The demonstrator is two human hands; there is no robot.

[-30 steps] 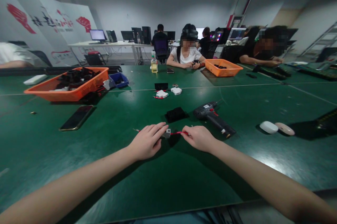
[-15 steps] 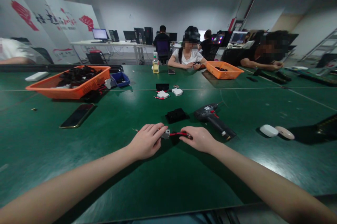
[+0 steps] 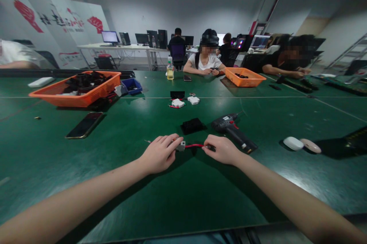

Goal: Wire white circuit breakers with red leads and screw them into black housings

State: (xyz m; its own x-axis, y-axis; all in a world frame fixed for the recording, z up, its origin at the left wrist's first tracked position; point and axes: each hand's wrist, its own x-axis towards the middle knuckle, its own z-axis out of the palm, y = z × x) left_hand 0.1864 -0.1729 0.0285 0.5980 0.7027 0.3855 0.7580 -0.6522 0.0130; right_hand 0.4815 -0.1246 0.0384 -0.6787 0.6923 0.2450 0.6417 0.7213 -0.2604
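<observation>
My left hand rests on the green table with its fingers curled over a small grey part. A red wire runs from that part to my right hand, which pinches the wire's dark end. Just beyond my hands lie a black block and a black cordless screwdriver with red trim.
An orange basket of black parts, a blue bin and a phone lie to the left. White parts sit mid-table, two oval cases to the right. Across the table people work beside another orange basket and a bottle.
My right hand has slid a little to the right along the red wire, so more wire shows between my hands. My left hand has stayed on the grey part.
</observation>
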